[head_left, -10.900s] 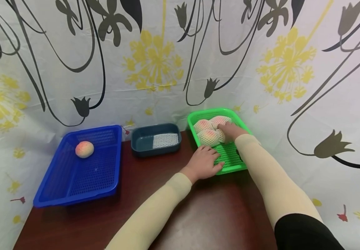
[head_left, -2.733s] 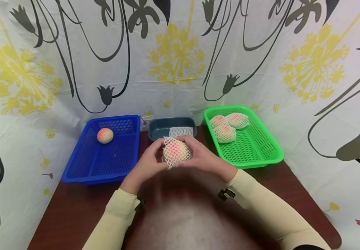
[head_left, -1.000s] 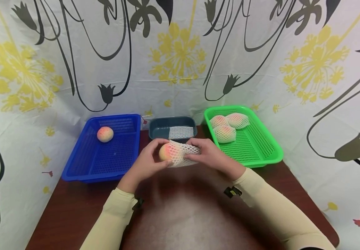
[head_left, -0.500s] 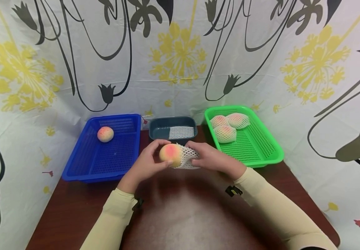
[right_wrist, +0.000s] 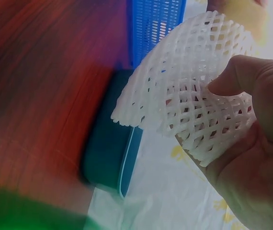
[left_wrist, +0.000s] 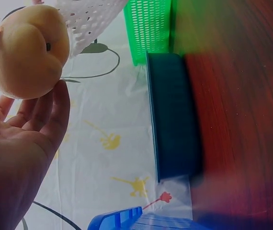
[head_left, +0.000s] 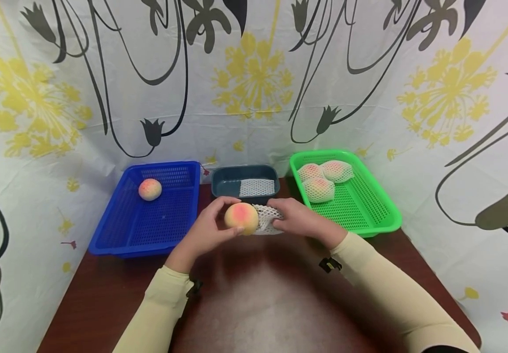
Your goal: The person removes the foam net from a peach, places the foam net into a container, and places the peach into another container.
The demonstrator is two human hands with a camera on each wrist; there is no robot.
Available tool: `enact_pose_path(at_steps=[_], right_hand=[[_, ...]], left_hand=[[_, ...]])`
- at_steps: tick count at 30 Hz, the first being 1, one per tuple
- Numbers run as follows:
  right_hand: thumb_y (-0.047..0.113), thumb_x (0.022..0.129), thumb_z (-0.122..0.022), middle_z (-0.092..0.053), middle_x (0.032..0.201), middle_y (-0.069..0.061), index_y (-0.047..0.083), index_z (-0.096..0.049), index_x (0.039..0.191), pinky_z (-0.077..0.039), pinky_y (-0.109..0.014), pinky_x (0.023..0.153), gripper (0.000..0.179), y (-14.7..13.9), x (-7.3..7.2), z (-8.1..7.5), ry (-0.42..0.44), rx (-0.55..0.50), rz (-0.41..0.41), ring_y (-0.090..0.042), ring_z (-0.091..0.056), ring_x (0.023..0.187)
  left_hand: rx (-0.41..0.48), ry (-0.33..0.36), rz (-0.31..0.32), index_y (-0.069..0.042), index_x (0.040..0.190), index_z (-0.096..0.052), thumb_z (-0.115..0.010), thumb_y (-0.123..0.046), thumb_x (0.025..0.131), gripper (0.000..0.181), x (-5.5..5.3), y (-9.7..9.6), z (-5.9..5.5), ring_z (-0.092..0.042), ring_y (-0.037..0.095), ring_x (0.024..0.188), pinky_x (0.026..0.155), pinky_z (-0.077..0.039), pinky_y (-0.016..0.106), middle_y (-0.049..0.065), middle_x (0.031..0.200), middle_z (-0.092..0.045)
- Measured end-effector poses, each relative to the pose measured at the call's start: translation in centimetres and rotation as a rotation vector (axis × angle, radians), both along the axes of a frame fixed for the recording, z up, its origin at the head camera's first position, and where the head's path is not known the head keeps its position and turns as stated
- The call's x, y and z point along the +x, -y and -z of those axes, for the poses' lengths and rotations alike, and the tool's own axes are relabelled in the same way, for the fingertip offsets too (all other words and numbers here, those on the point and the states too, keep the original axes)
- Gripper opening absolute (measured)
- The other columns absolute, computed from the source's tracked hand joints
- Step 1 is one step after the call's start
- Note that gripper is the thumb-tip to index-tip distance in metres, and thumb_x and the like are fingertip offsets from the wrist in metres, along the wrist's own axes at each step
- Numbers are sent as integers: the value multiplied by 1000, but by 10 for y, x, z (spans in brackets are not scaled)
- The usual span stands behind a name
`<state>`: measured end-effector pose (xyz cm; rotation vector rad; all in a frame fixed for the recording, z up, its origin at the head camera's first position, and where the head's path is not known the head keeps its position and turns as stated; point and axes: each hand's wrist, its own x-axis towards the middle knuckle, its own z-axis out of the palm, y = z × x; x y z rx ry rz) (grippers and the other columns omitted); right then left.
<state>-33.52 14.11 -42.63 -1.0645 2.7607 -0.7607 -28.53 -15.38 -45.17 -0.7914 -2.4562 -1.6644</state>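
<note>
My left hand (head_left: pixel 205 233) grips a bare peach (head_left: pixel 241 218), fingers behind it and thumb at its front, above the middle of the table. In the left wrist view the peach (left_wrist: pixel 28 52) shows its stem hollow. My right hand (head_left: pixel 300 220) pinches a white foam net sleeve (head_left: pixel 268 218), which lies right beside the peach in the head view. The right wrist view shows that sleeve (right_wrist: pixel 189 86) hanging slack, the thumb pressed on it. Whether its edge still touches the peach I cannot tell.
A blue basket (head_left: pixel 117 245) at left holds one bare peach (head_left: pixel 150 189). Behind the hands stands a dark teal tray (head_left: pixel 225 189) with a flat foam net (head_left: pixel 257 187). Several net-wrapped peaches (head_left: pixel 318 189) lie in the green basket (head_left: pixel 381 226) at right. A patterned sheet hangs behind.
Earlier the right hand reached into the green basket. The netted peach came to the middle between both hands, and its sleeve slid off rightward, leaving the peach bare in the left hand.
</note>
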Motion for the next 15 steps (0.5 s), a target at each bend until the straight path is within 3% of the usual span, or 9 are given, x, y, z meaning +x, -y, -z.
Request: enact_pose_path(at_steps=[9, 15], right_hand=[[8, 98, -76, -63, 90, -1, 10, -65, 111, -51, -37, 72, 18, -2, -18, -4, -37, 45, 14, -20, -57, 81], [8, 99, -75, -54, 82, -3, 10, -59, 104, -45, -40, 71, 17, 0, -41, -8, -84, 50, 10, -23, -52, 77]], left_hand=[[5, -16, 0, -17, 147, -61, -92, -20, 93, 63, 0, 5, -1, -68, 25, 117, 99, -61, 42, 3, 140, -66], [3, -4, -7, -20, 147, -60, -92, -20, 94, 62, 2, 8, -1, -67, 25, 118, 100, -61, 41, 1, 140, -66]])
